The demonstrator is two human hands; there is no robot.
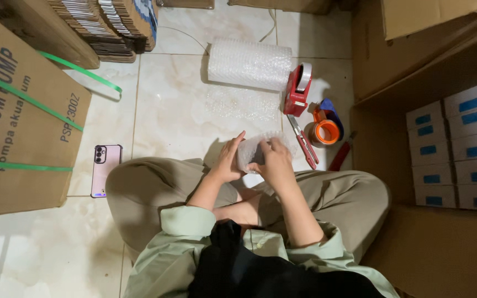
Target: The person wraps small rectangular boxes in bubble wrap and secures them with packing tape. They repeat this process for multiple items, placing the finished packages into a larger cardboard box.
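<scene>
I sit cross-legged on a tiled floor. My left hand (pixel 228 160) and my right hand (pixel 276 161) both hold a small item wrapped in bubble wrap (pixel 251 150) just above my knees. The left hand presses its left side with fingers extended, and the right hand grips its right side. What is inside the wrap is hidden. A sheet of bubble wrap (pixel 244 104) lies on the floor ahead, unrolled from a bubble wrap roll (pixel 249 63).
A red tape dispenser (pixel 297 88), red scissors (pixel 303 142) and an orange tape roll (pixel 326 130) lie to the right. A pink phone (pixel 105 169) lies on the floor at left beside a strapped cardboard box (pixel 20 116). An open carton (pixel 443 243) at right holds several small white boxes (pixel 456 146).
</scene>
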